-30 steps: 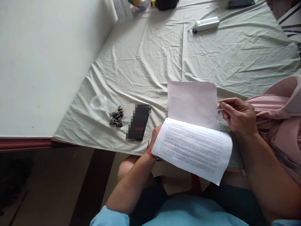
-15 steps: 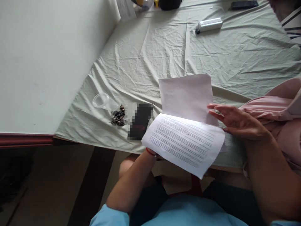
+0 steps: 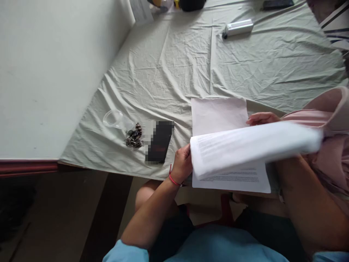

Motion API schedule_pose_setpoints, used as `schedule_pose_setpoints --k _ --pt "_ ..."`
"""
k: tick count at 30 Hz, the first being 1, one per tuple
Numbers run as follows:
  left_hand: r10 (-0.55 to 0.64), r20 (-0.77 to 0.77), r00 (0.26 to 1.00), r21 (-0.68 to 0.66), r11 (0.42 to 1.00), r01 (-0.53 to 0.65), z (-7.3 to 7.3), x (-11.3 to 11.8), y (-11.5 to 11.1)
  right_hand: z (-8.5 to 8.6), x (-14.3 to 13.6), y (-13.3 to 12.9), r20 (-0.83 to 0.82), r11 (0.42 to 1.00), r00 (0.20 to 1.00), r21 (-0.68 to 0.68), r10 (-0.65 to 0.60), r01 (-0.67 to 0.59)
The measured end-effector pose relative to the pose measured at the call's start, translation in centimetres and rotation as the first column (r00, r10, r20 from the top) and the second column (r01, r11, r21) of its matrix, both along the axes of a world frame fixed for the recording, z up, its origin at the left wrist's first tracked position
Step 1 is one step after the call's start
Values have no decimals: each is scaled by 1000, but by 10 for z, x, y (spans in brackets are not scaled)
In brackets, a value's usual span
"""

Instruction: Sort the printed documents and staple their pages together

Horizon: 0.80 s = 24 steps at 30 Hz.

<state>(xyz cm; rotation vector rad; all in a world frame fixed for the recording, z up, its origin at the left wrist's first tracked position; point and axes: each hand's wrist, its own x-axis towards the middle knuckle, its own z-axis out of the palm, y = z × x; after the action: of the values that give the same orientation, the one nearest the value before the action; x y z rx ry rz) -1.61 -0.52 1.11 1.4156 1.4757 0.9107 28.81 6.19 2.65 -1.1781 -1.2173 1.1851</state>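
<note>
My left hand (image 3: pixel 183 164), with a red cord bracelet at the wrist, is closed on the left edge of a printed sheet of paper (image 3: pixel 231 147). Its fingertips are hidden behind the page. The raised sheet slants across to the right, and its far end is smeared by motion. Beneath it, a paper with printed lines (image 3: pixel 231 183) lies at the table's front edge. A blank-looking page (image 3: pixel 218 112) lies farther back. My right hand (image 3: pixel 263 118) is partly covered by the raised sheet; its visible fingers reach out, open, by the blank page's right edge.
A dark pixelated rectangular item (image 3: pixel 160 142), a bunch of keys (image 3: pixel 134 136) and a clear plastic cup (image 3: pixel 113 119) lie on the left. Pink fabric (image 3: pixel 308 116) is at the right. A silvery bottle-like object (image 3: pixel 239 28) lies far back on the green tablecloth (image 3: pixel 177 72).
The printed sheet has swung up and right, uncovering printed lines below. My left hand has risen into view at its edge. My right hand is now partly behind the sheet.
</note>
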Motion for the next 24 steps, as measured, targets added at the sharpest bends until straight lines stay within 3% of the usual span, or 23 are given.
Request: schedule_pose_setpoints --k 3,6,9,12,19,21,24 --pt "5 -18 1000 -84 996 -6 5 7 -4 -11 2 11 -146 978 970 48 -192 201" --pt "-16 21 1000 -105 994 18 3 8 -4 -21 6 16 -36 953 953 40 -299 301" --pt "-3 80 997 -117 993 12 0 7 -4 -27 7 16 226 953 926 85 -303 291" --pt "49 179 983 -136 990 -24 -1 6 -5 -28 6 15 459 959 842 122 -282 255" --pt "197 489 850 -252 965 -78 3 10 -3 -15 7 11 663 975 728 18 -177 220" --pt "222 558 800 -284 956 -68 4 11 -2 -12 7 9 602 978 789 -60 -123 198" --pt "216 548 808 -277 958 -68 3 11 -1 -10 2 5 252 953 968 -292 -7 83"
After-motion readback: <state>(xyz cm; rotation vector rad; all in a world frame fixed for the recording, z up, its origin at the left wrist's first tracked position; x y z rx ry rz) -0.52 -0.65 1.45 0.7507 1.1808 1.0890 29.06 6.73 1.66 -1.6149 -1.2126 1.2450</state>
